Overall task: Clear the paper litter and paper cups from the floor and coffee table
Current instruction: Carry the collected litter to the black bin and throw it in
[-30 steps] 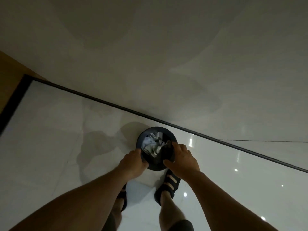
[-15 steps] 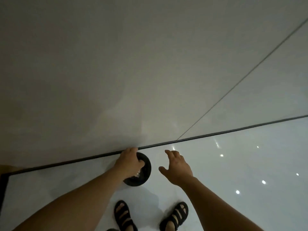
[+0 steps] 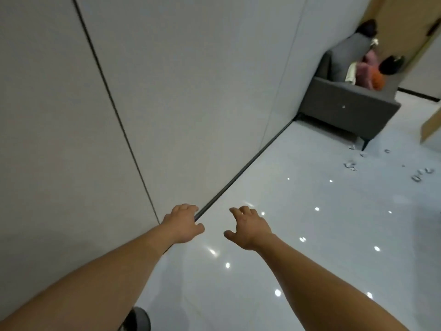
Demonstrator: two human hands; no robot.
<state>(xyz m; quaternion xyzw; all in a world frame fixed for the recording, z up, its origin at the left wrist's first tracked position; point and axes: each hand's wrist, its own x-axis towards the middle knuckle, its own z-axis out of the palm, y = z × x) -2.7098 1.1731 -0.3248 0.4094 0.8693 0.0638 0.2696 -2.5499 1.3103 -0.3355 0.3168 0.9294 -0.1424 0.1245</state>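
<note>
Our left hand [image 3: 183, 223] and right hand [image 3: 248, 227] hover loosely spread, empty; open glossy white floor [image 3: 310, 271] runs along the grey panelled wall [image 3: 191, 91] to crumpled paper scraps [image 3: 350, 165].

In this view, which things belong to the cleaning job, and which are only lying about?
For the job:
- paper scraps, scattered on the floor at the far right
- left hand and right hand, both empty

Only lying about:
- grey sofa
- clothes and bags piled on it
- brown board at the right edge
</note>
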